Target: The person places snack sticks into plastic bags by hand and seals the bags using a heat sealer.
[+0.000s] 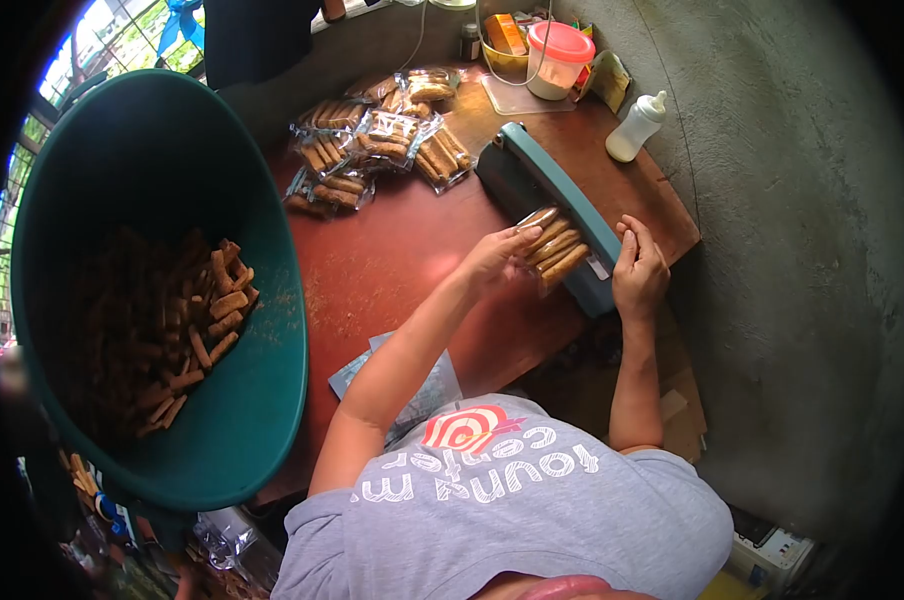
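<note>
My left hand [500, 256] is closed on a clear plastic pack of breadsticks [555, 247], thumb on top. The pack lies tilted against the near edge of a teal and black impulse bag sealer [562, 195]. Several brown sticks show side by side through the film. Just beyond the sealer's right end is my right hand [640, 272], its fingers curled in close to the sealer's arm. What those fingers hold, if anything, is hidden. Filled packs of breadsticks [387, 135] are piled at the back of the red table [372, 255].
A large green tub [282, 400] with loose breadsticks [217, 310] stands at the left. Flat plastic bags [437, 385] lie by my left forearm. A pink-lidded container [557, 65] and a white bottle [637, 128] stand at the back right by the grey wall [772, 200].
</note>
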The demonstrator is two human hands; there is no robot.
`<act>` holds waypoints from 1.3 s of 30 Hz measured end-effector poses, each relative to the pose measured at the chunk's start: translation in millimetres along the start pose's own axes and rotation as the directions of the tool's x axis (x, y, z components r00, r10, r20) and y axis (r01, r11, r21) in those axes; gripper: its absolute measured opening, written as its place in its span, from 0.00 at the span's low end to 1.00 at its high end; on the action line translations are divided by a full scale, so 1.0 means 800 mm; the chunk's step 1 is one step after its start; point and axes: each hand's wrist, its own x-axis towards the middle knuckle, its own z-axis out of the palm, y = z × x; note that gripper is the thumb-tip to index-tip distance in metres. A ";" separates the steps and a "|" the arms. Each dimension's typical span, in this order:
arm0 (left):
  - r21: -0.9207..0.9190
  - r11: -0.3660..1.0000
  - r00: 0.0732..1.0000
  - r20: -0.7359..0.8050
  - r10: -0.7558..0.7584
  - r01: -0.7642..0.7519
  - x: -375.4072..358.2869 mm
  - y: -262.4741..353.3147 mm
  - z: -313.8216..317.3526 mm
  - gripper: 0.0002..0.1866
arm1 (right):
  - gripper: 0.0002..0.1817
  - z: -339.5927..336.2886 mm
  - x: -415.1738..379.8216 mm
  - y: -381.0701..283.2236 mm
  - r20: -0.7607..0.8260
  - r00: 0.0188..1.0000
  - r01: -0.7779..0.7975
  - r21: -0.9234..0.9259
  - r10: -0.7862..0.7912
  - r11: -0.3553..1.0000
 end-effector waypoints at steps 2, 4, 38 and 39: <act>0.004 1.000 1.000 -0.005 0.000 0.000 -0.005 -0.003 0.002 0.27 | 0.11 0.000 0.000 0.001 -0.002 1.000 -0.006 0.003 0.006 1.000; 0.003 1.000 0.999 -0.030 0.020 -0.020 -0.012 -0.003 0.008 0.25 | 0.10 0.001 0.000 0.002 -0.004 1.000 -0.001 -0.002 0.001 1.000; 0.841 0.487 0.700 -0.200 0.686 -0.236 -0.252 0.002 -0.091 0.13 | 0.15 0.101 -0.044 -0.144 0.928 0.151 -0.405 0.372 -0.340 0.835; 0.844 0.484 0.689 -0.208 0.694 -0.232 -0.263 0.001 -0.088 0.13 | 0.14 0.108 -0.037 -0.151 0.928 0.060 -0.335 0.365 -0.368 0.868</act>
